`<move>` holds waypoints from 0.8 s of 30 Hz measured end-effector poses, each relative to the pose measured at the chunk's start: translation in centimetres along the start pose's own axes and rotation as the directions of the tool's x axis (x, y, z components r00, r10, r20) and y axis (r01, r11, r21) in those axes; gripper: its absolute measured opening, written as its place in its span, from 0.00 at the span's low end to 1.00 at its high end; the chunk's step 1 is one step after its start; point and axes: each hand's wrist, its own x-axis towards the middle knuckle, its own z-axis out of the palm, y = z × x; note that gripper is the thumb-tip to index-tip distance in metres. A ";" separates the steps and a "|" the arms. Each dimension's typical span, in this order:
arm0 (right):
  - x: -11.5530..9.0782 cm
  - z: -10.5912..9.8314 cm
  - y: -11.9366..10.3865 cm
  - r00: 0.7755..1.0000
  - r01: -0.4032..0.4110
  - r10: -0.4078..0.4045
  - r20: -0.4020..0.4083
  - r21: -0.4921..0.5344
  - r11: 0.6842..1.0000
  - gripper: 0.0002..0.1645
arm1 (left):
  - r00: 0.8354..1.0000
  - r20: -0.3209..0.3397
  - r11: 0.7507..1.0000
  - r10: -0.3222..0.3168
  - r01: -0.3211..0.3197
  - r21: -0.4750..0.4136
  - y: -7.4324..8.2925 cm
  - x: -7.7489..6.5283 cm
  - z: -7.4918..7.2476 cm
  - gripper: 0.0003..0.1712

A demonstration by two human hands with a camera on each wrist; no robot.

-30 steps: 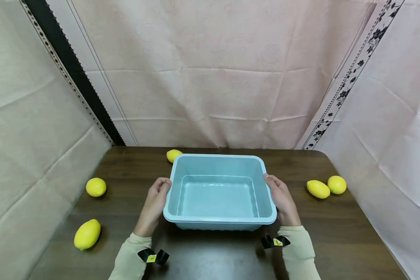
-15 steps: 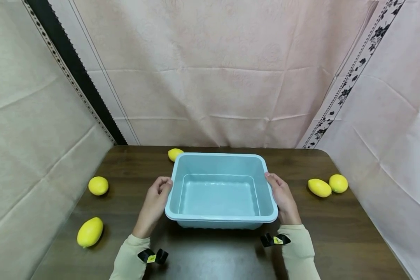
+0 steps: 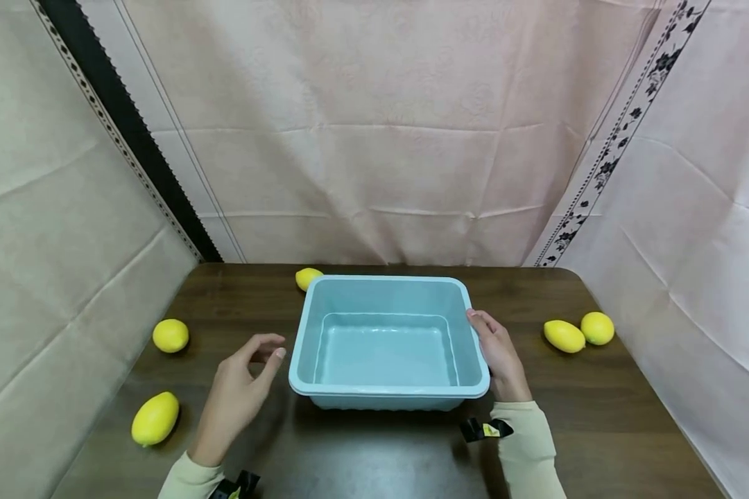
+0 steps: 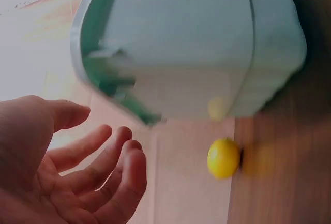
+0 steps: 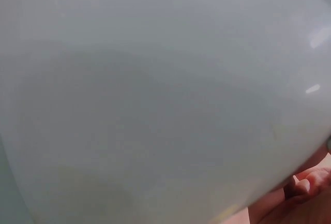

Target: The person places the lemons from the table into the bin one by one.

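A light blue rectangular plastic basin (image 3: 387, 350) stands on the dark wooden table (image 3: 374, 457) with nothing inside. At its right rim my right hand (image 3: 501, 353) grips the edge, thumb on top. In the right wrist view the basin's side wall (image 5: 155, 105) fills most of the picture, with part of the hand at the lower right corner. My left hand (image 3: 240, 395) is apart from the basin, left of it, fingers loosely bent and holding nothing. The left wrist view shows those bent fingers (image 4: 103, 167) below the basin's rim.
Two lemons lie at the left, one nearer (image 3: 155, 418) and one farther (image 3: 171, 335). Another lemon (image 3: 307, 278) sits behind the basin's far left corner. At the right, a lemon (image 3: 564, 336) lies beside a second lemon (image 3: 597, 328). Cloth curtains (image 3: 374, 138) surround the table.
My left hand has let go of the basin's left rim and moved left and toward me. The right hand still grips its side; the basin stands in the same place.
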 end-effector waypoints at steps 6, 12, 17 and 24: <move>0.0 0.0 0.0 1.000 -0.001 0.001 0.000 0.001 1.000 0.31 | 0.997 -0.052 0.995 0.053 -0.048 0.091 -1.8 -0.7 -1.3 0.14; 0.0 0.1 0.2 1.000 -0.002 0.002 -0.008 0.000 1.000 0.32 | 0.995 0.032 0.974 0.093 -0.098 0.203 -3.6 -1.4 -2.0 0.22; 0.0 0.1 0.3 1.000 0.020 -0.020 -0.003 0.010 1.000 0.32 | 0.985 0.008 0.908 0.175 -0.165 0.385 -6.1 -2.0 -3.0 0.29; -0.1 0.0 0.3 1.000 0.016 -0.016 -0.008 0.005 1.000 0.33 | 0.986 -0.021 0.869 0.165 -0.135 0.477 -9.8 -2.9 -4.9 0.37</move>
